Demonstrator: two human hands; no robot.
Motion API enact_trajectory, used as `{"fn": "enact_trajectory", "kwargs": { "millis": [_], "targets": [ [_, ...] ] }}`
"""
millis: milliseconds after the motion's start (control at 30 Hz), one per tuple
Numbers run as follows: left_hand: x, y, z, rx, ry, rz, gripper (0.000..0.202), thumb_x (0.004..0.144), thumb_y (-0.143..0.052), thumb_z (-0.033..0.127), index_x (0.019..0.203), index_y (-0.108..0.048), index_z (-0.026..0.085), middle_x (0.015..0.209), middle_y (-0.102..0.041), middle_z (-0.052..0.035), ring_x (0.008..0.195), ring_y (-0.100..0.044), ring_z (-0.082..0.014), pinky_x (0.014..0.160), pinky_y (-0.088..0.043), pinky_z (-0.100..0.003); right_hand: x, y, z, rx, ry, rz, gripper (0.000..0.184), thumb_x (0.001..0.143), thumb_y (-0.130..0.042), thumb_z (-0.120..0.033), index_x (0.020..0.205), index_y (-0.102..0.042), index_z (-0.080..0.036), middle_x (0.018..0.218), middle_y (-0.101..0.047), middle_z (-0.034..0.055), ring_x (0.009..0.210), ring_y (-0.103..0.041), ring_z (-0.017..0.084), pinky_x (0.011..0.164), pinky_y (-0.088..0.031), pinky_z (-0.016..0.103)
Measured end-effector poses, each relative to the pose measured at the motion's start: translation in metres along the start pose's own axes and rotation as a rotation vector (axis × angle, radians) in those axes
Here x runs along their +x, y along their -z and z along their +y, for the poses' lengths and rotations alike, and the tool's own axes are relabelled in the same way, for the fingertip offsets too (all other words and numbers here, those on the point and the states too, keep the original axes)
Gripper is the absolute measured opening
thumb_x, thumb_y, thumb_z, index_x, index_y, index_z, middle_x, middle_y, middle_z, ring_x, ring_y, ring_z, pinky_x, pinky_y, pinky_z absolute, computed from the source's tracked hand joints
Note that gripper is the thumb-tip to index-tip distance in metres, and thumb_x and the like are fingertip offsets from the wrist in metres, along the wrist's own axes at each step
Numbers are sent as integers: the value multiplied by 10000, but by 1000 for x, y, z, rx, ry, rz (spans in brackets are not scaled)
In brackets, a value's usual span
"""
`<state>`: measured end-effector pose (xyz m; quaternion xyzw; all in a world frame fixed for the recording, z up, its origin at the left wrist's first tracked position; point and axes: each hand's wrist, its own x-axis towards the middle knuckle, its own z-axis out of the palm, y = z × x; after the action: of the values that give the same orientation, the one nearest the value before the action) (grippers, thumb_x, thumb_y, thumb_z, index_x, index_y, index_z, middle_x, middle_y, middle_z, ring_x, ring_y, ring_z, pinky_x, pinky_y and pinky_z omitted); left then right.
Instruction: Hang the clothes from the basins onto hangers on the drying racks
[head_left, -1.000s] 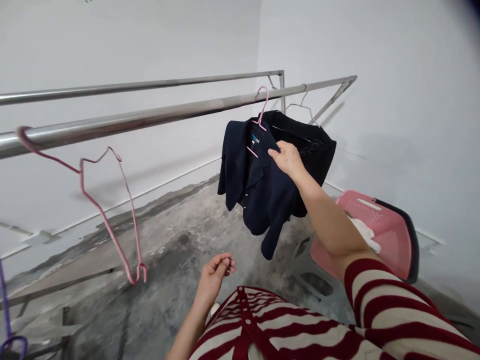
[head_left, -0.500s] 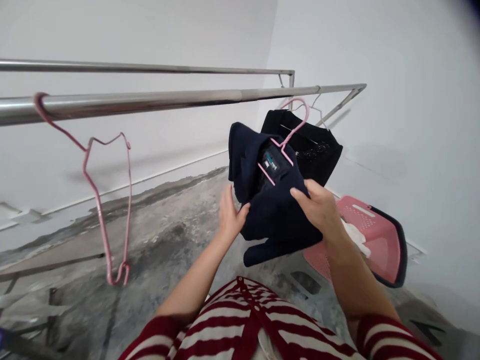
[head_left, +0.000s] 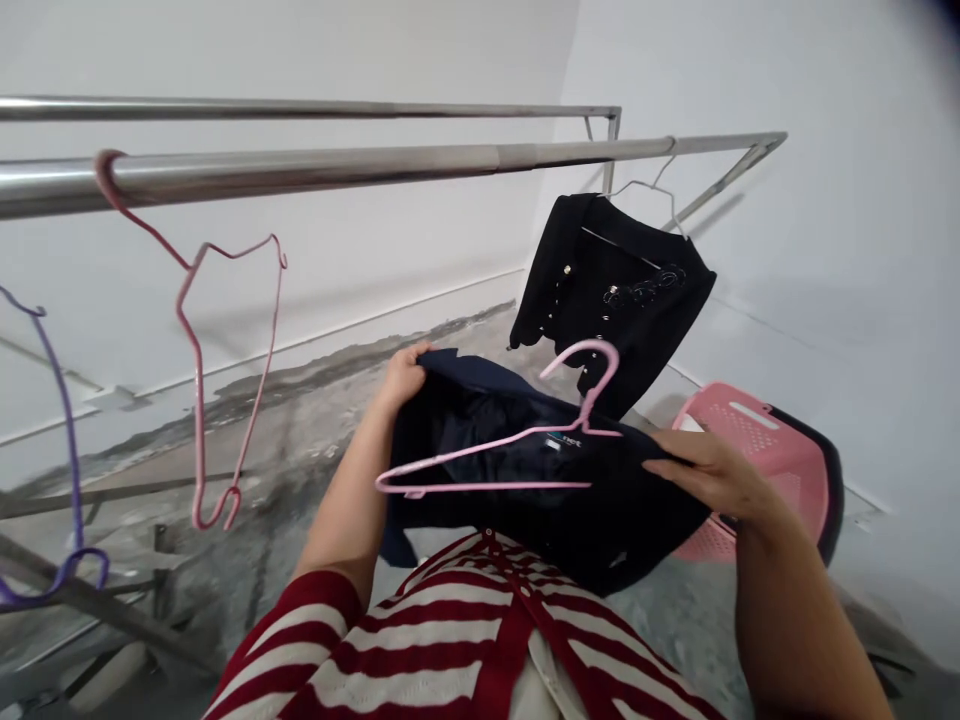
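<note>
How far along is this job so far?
Done: the black jacket hangs on a wire hanger on the rail. In hand: the left hand and right hand are on the navy jacket, a pink hanger across it. Left: that jacket is not yet on the rail.

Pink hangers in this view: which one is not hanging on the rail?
The pink wire hanger lying on the navy jacket; the other pink hanger hooks over the front rail.

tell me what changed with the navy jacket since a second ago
The navy jacket has come off the rail and lies spread open low in front of the person, held by the left hand and right hand, pink hanger on it. The black jacket still hangs on the rail.
</note>
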<state>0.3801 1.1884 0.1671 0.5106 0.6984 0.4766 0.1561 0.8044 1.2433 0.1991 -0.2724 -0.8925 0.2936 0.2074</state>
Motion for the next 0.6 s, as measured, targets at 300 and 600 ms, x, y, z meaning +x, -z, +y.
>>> {"fn": "enact_trajectory", "kwargs": {
  "millis": [300, 600],
  "targets": [
    [-90, -66, 52, -281, -167, -420, 741, 676, -696, 379, 1344, -440, 184, 1387, -478, -90, 1273, -434, -276, 1063, -340, -365, 54, -73, -27, 602, -131, 523, 194, 666, -664, -354, 779, -633, -199, 749, -677, 18, 664, -608, 170, 594, -518, 305],
    [-107, -66, 69, -117, -105, -372, 481, 880, -353, 520, 578, -485, 170, 523, -388, 37, 525, -367, -95, 528, -304, -228, 53, -88, -33, 348, -97, 476, 322, 696, -657, -451, 871, -609, -185, 908, -643, 66, 859, -599, 217, 749, -501, 356]
  ]
}}
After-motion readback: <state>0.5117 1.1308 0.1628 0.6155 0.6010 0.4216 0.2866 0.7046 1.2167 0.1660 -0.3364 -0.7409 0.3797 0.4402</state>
